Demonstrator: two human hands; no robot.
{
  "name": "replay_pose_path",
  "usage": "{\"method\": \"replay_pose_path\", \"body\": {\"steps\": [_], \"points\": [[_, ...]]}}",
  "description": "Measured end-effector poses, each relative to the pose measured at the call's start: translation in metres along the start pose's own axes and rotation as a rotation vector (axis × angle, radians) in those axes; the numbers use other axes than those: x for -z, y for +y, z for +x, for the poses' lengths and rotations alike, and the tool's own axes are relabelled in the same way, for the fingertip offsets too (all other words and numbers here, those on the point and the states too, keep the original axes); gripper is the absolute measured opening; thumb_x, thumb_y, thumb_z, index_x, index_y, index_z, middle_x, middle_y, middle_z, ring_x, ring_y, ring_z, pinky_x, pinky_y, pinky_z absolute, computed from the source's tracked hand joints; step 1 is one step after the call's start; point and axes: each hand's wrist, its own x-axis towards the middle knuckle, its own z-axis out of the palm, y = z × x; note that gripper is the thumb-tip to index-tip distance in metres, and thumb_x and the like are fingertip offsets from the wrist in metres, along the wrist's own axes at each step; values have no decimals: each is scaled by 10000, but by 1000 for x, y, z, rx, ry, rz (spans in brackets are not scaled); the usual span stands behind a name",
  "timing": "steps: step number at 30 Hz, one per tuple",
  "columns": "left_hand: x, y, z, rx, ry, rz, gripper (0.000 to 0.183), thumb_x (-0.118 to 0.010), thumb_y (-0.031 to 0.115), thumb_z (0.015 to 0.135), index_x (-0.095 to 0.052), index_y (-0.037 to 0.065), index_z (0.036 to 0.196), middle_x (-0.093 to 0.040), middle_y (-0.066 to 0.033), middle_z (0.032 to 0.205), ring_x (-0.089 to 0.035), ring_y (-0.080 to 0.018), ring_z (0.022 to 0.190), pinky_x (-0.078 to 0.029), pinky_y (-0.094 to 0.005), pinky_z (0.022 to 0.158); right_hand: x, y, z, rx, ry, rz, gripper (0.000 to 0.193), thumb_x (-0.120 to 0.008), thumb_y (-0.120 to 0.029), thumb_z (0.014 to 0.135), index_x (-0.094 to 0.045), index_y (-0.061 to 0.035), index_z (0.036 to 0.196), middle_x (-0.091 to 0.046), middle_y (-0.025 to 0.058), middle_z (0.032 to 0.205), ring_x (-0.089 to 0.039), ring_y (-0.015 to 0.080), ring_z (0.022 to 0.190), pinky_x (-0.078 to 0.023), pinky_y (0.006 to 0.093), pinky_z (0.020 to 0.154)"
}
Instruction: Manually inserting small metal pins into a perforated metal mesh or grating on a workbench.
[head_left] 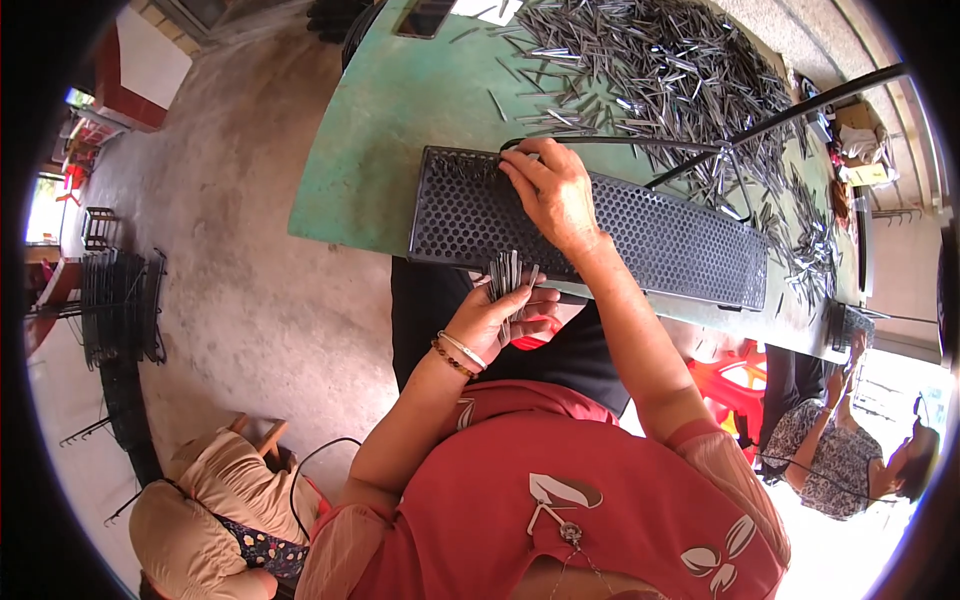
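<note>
A long black tray with rows of round holes (670, 243) lies slantwise along the near edge of the green table. Below its near side, my left hand (497, 312) is closed round a bundle of thin dark metal strips (506, 270), whose ends stick up past the fingers. My right hand (553, 195) reaches over the tray, its fingers bent together at the far rim. Whatever those fingertips hold, if anything, is hidden. Left of them, small dark strip ends (465, 163) show in the holes along the far row.
A big heap of loose metal strips (680, 80) covers the far part of the green table (370, 150). A black rod (790, 122) crosses above it. One person (835, 450) sits at the right, another person (205, 515) at the lower left. A red plastic stool (735, 385) stands beneath the table.
</note>
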Motion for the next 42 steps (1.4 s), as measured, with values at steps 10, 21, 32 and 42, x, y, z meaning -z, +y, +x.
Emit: {"method": "replay_pose_path", "body": {"steps": [10, 21, 32, 42], "points": [[1, 0, 1, -8, 1, -55, 309, -530, 164, 923, -500, 11, 1190, -606, -141, 1095, -618, -219, 982, -519, -356, 833, 25, -14, -5, -217, -9, 270, 192, -682, -167, 800, -666, -6, 903, -606, 91, 873, -590, 241, 728, -463, 331, 650], [-9, 5, 0, -112, 12, 96, 320, -490, 160, 938, -466, -14, 1205, -605, -162, 1087, -605, -282, 1026, -531, -391, 816, 52, -30, -48, -590, -494, 776, 158, -693, -132, 802, -685, 13, 864, -635, 61, 754, -558, 123, 725, -448, 270, 640], [-4, 2, 8, -81, 62, 35, 356, -516, 202, 929, -498, -39, 1191, -604, -178, 1106, -613, -260, 999, -524, -377, 834, 51, -18, -16, -810, -166, 624, 229, -697, -164, 808, -678, 38, 915, -674, 79, 764, -597, 89, 716, -475, 238, 654], [5, -3, 8, 48, 66, 5, 311, -489, 193, 937, -529, -42, 1137, -616, -189, 1066, -625, -268, 966, -533, -399, 826, 20, 9, -2, -484, -63, 374, 202, -693, -160, 810, -680, -27, 963, -686, 80, 836, -621, 125, 724, -492, 265, 673]]}}
